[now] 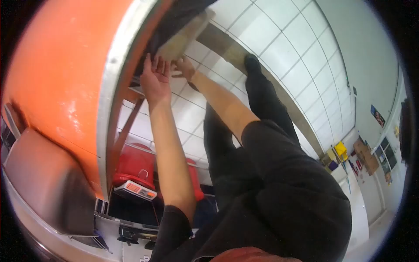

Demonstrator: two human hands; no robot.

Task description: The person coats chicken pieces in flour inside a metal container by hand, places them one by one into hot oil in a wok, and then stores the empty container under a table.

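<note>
My left hand (156,83) is raised beside the metal-edged orange tabletop, palm showing and fingers apart. Its fingertips are at the lower edge of a pale, blurred, translucent sheet or bag (179,41). Close by on the right, my right hand (185,69) has its fingers curled near the same pale item's lower corner. What lies between those fingers is too small to make out. Behind the pale item hangs something dark, like black cloth or a bag (172,26); its far part runs out of view.
The orange tabletop (61,65) with its metal rim fills the left side. A steel container (48,174) stands at lower left. Below the tabletop are a red tub (135,163) and a white scale (136,190). White floor tiles (301,48) spread beyond my legs; boxes (366,157) stand far right.
</note>
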